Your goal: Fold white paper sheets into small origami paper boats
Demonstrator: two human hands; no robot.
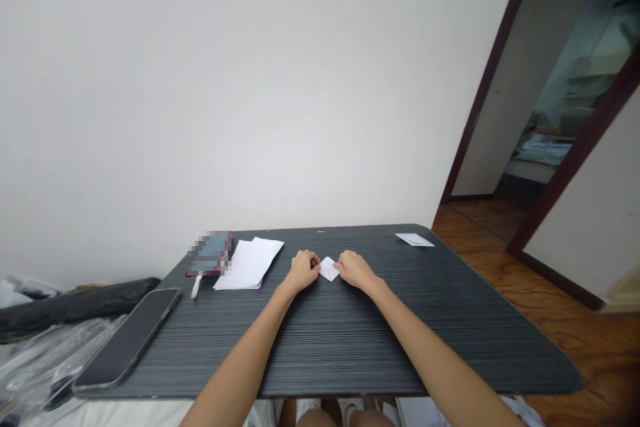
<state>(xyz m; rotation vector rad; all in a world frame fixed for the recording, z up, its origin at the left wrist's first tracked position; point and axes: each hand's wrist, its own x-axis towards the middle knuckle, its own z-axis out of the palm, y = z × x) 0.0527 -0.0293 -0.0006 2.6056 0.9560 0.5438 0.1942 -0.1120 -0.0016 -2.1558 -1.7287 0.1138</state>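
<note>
A small folded white paper piece (329,269) lies on the dark striped table (350,333), near its far middle. My left hand (301,269) pinches the paper's left corner with curled fingers. My right hand (354,269) holds the right corner the same way, fingers closed. Both forearms reach straight out from the near edge.
A stack of white sheets (250,263) lies left of my hands, beside a dark red booklet (210,254) and a white pen (195,286). A phone (127,337) rests at the near left edge. A folded white paper (415,239) sits at the far right corner. A doorway (545,113) opens at right.
</note>
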